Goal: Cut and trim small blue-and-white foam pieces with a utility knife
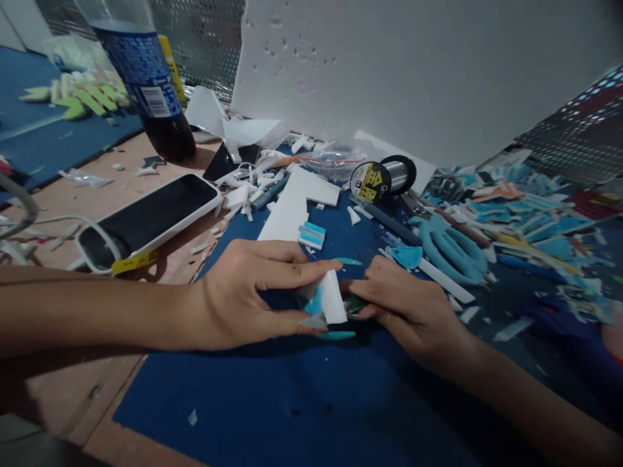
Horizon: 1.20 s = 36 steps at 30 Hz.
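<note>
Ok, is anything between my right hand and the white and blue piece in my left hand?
Only a small greenish item shows there, right at your right hand; I can't tell whether it's part of the white and blue piece.

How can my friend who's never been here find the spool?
Find the big white board at the back. In front of its bottom edge, beyond the right hand and left of the blue scissors, sits the spool. Unlike its neighbours, it is round, with a black rim and a yellow-and-black label.
</note>
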Tool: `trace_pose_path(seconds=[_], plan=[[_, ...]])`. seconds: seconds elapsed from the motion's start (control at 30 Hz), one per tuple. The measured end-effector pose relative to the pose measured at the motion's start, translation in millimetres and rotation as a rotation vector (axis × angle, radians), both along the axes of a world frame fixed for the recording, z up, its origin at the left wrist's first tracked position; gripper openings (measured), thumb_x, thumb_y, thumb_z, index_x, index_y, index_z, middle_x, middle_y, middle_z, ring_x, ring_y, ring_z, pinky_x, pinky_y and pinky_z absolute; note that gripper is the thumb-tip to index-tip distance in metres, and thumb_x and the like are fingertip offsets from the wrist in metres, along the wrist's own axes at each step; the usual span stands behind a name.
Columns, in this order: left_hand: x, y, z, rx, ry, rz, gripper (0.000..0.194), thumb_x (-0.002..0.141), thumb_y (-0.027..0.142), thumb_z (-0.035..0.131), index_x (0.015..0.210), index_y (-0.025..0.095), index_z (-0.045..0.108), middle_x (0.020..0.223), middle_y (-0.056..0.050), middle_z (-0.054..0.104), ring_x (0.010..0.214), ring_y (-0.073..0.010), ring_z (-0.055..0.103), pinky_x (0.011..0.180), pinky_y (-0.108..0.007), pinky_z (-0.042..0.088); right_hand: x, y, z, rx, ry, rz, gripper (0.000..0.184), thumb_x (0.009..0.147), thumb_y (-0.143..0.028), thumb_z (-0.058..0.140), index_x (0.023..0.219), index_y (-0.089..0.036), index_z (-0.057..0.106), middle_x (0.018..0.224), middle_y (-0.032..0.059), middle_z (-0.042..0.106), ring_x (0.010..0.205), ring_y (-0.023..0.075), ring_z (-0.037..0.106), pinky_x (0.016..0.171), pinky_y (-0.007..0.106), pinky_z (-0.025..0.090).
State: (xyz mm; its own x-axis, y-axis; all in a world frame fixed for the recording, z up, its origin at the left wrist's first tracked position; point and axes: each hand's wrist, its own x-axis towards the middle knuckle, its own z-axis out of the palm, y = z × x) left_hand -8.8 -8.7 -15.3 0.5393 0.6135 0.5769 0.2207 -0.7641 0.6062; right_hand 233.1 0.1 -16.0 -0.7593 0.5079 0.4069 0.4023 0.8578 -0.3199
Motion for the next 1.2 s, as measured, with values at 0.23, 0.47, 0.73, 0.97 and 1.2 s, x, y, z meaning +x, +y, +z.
trace_pose_path(seconds=[0.23,0.47,0.73,0.97,1.2], plan=[[0,1,-0.9,0.006,0.008,0.005,0.042,0.077,0.023,0.075,0.117,0.013,0.067,0.078,-0.006,0.070,0.064,-0.0102,0.061,0.062,-0.018,0.054,-4,-3,0.8,-0.002,-0.016,-0.050,0.018,0.092,-0.011,0.043,0.096,-0.017,0.059,0.061,-0.0004,0.044,0.059,0.0158,0.041,0.053,0.027,0.035],[1,1,-0.7,0.031,0.012,0.012,0.044,0.072,0.023,0.079,0.110,0.004,0.068,0.078,-0.008,0.069,0.064,-0.0093,0.061,0.062,-0.014,0.052,-4,-5,-2.8,-0.005,0.019,-0.061,0.016,0.093,-0.010,0.044,0.098,-0.018,0.057,0.064,-0.0009,0.043,0.060,0.0150,0.040,0.054,0.026,0.034],[0,0,-1.1,0.030,0.030,0.016,0.045,0.072,0.022,0.080,0.110,0.003,0.068,0.078,-0.008,0.070,0.066,-0.0101,0.063,0.062,-0.014,0.051,-7,-7,-0.3,-0.001,0.010,-0.083,0.017,0.096,-0.017,0.043,0.095,-0.016,0.059,0.063,0.0001,0.047,0.061,0.0152,0.043,0.054,0.026,0.037],[1,0,-3.3,0.018,0.034,0.005,0.043,0.074,0.026,0.078,0.110,0.005,0.068,0.079,-0.010,0.072,0.066,-0.0115,0.065,0.060,-0.016,0.053,-8,-9,-2.8,0.004,0.050,-0.130,0.021,0.097,-0.022,0.042,0.092,-0.019,0.061,0.061,0.0009,0.052,0.059,0.0152,0.045,0.054,0.027,0.038],[-1,-1,-1.5,0.036,0.046,0.017,0.042,0.075,0.028,0.077,0.111,0.008,0.068,0.079,-0.007,0.072,0.066,-0.0104,0.066,0.063,-0.015,0.054,-12,-9,2.3,0.015,0.064,-0.132,0.017,0.095,-0.018,0.045,0.089,-0.020,0.061,0.060,0.0001,0.052,0.056,0.0146,0.046,0.054,0.027,0.039]])
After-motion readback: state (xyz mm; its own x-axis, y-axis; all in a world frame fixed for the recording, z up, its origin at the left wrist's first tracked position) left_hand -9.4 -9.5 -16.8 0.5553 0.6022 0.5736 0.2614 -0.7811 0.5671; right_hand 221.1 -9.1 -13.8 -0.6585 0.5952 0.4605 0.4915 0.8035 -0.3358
